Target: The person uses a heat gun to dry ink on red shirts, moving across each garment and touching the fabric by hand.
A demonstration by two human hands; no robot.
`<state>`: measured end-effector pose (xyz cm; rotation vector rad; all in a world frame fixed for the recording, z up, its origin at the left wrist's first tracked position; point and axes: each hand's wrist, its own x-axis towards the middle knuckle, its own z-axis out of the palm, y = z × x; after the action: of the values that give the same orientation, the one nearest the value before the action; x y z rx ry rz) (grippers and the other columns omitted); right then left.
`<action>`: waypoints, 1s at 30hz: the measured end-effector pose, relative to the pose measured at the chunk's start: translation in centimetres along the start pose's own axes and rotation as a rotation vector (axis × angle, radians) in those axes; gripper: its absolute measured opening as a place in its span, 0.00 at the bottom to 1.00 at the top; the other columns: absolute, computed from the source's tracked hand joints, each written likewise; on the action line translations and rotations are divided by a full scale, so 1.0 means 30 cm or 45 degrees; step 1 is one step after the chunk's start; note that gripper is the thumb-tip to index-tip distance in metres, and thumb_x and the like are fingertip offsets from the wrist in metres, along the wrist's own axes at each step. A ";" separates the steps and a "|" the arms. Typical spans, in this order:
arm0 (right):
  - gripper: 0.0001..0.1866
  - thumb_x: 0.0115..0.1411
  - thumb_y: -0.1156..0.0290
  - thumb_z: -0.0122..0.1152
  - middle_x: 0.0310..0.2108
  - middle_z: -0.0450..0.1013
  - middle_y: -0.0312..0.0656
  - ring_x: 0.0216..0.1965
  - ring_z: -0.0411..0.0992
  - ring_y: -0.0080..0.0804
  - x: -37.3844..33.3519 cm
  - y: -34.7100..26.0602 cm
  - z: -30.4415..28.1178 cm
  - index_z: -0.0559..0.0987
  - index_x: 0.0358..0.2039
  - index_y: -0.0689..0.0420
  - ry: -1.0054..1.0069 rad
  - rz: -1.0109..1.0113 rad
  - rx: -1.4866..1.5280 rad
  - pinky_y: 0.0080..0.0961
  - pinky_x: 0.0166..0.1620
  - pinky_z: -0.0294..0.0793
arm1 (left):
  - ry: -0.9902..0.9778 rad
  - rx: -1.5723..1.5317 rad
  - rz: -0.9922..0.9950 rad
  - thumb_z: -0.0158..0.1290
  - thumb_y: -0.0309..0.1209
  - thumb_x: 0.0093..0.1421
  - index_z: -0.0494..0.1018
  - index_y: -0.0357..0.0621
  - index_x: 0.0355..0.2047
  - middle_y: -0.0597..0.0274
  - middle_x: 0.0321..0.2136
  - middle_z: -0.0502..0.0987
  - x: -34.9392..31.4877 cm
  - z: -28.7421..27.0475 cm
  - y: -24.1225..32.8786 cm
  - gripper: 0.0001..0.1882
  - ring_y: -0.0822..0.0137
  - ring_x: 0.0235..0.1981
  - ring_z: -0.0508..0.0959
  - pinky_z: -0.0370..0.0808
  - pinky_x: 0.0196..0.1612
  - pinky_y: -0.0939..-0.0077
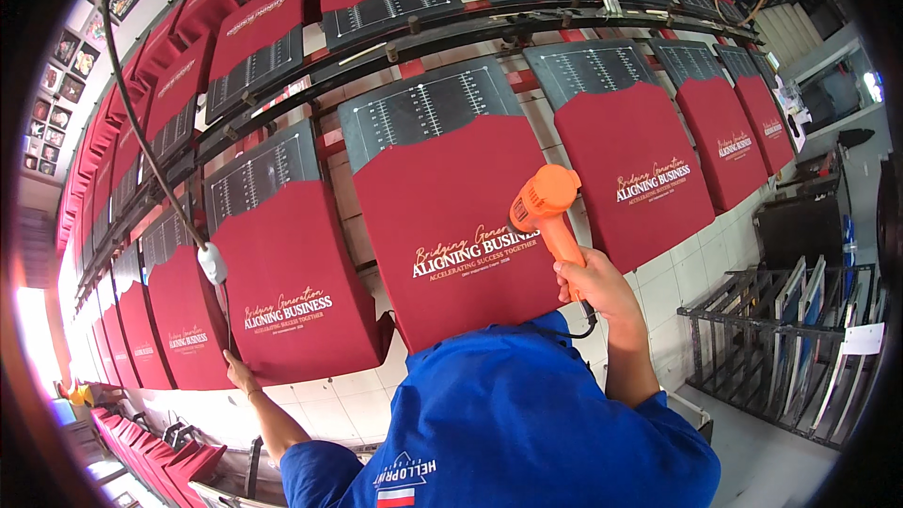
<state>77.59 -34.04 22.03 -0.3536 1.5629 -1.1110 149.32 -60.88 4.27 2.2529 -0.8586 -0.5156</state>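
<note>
My right hand [599, 284] is wrapped round the handle of an orange heat gun [547, 199]. The gun is held above a dark red shirt [451, 188] with white and gold lettering, its body covering the end of the print. A black cord leaves the bottom of the handle and loops toward my blue shirt. Out to the left, my left hand [242, 373] is closed on a thin hanging cord [226, 315], beside the lower edge of another red printed shirt [299, 287]. Above that hand, a white connector [213, 264] sits on the same cord.
Red shirts on dark boards with white scale marks [428, 103] stand in long rows to both sides and behind a dark rail [376, 58]. A black metal rack [752, 339] with upright frames is at the right. More red cloth [155, 447] lies at lower left.
</note>
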 end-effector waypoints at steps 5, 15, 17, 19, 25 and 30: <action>0.11 0.61 0.68 0.58 0.24 0.69 0.34 0.20 0.71 0.21 0.013 0.010 0.012 0.72 0.39 0.61 -0.031 -0.003 -0.003 0.20 0.26 0.72 | 0.012 0.048 0.034 0.40 0.61 0.65 0.76 0.27 0.26 0.56 0.20 0.75 -0.092 0.012 0.030 0.40 0.63 0.22 0.72 0.69 0.28 0.65; 0.10 0.61 0.69 0.58 0.24 0.69 0.35 0.21 0.71 0.22 -0.001 -0.005 0.038 0.72 0.39 0.61 -0.140 0.056 -0.003 0.20 0.26 0.72 | -0.031 0.020 0.547 0.40 0.43 0.71 0.74 0.33 0.26 0.58 0.21 0.75 -0.474 0.159 0.335 0.26 0.68 0.26 0.74 0.71 0.31 0.71; 0.10 0.61 0.69 0.58 0.24 0.69 0.35 0.21 0.72 0.22 0.002 0.015 0.060 0.72 0.38 0.61 -0.100 -0.002 -0.029 0.21 0.26 0.72 | -0.181 -0.328 0.667 0.41 0.35 0.71 0.74 0.36 0.31 0.63 0.22 0.74 -0.622 0.191 0.492 0.18 0.74 0.27 0.73 0.69 0.30 0.78; 0.09 0.61 0.69 0.57 0.24 0.70 0.35 0.21 0.72 0.22 0.007 0.017 0.069 0.72 0.37 0.61 -0.110 0.001 -0.047 0.21 0.26 0.73 | -0.447 -0.492 0.856 0.39 0.32 0.71 0.74 0.36 0.34 0.62 0.25 0.75 -0.756 0.166 0.646 0.16 0.73 0.29 0.73 0.70 0.32 0.77; 0.09 0.61 0.68 0.57 0.25 0.70 0.35 0.21 0.72 0.22 0.009 0.013 0.083 0.72 0.36 0.60 -0.127 0.008 -0.094 0.21 0.26 0.72 | -0.991 -0.812 1.677 0.50 0.37 0.62 0.76 0.39 0.32 0.60 0.22 0.77 -1.259 -0.126 1.127 0.13 0.63 0.27 0.77 0.76 0.37 0.62; 0.09 0.61 0.67 0.57 0.25 0.70 0.35 0.21 0.72 0.23 0.004 -0.009 0.105 0.72 0.35 0.60 -0.169 0.040 -0.121 0.21 0.26 0.72 | -1.218 -0.933 2.304 0.57 0.39 0.58 0.73 0.46 0.24 0.62 0.17 0.78 -1.430 -0.263 1.334 0.13 0.64 0.20 0.79 0.79 0.33 0.65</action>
<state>80.27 -35.71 22.40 -0.4562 1.5014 -0.9711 106.00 -50.06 43.13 -0.0421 -2.1424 -0.7024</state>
